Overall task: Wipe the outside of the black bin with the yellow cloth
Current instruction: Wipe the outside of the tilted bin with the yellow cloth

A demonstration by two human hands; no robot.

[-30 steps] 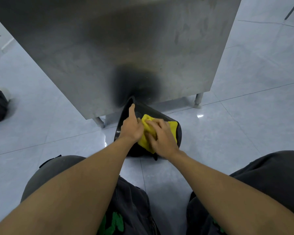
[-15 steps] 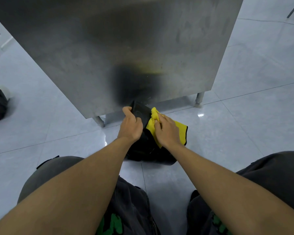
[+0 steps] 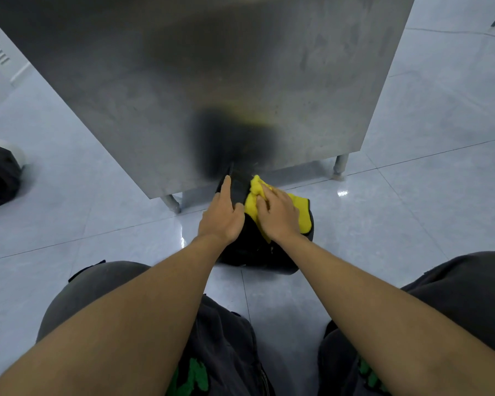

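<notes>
The black bin [image 3: 252, 252] rests on the tiled floor against the steel cabinet, tilted away from me. My left hand [image 3: 222, 217] grips its upper left side, index finger stretched along the rim. My right hand [image 3: 277, 215] presses the yellow cloth [image 3: 302, 211] onto the bin's upper right side. The cloth is bunched under the fingers, with a black-edged flap hanging to the right. Much of the bin is hidden under both hands.
A stainless steel cabinet [image 3: 212, 81] on short legs [image 3: 340, 167] stands right behind the bin. Another black bag-lined bin [image 3: 0, 175] sits at the far left. My knees in dark trousers [image 3: 469, 295] frame the glossy floor [image 3: 397, 224] near me.
The bin has tipped further toward the cabinet. My right hand has slid the cloth up and to the right over the bin; my left hand has shifted up along the rim.
</notes>
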